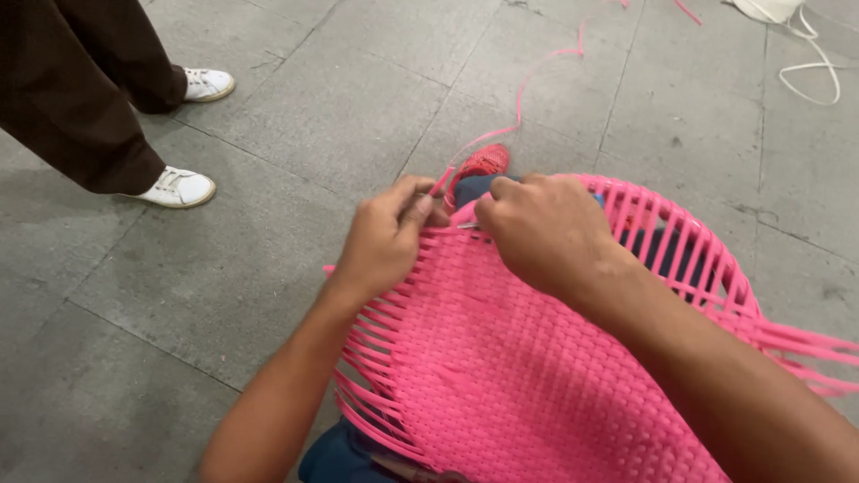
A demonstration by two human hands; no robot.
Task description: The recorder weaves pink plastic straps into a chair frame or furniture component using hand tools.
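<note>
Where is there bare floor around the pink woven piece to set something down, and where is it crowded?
Bare floor lies left of the pink woven piece, between it and a bystander's white shoes. More lies beyond it, between the loose pink strip and the white cord. It is crowded at the far edge, where left hand and right hand work.

Both hands raised ahead of the body, fingertips almost meeting.

The left hand (383, 240) is curled, thumb and forefinger pinched together, forearm bare and angled in from the lower left. The right hand (544, 231) is knuckles-up, fingers bent under and closed at the tips, forearm bare, coming in from the lower right.
</note>
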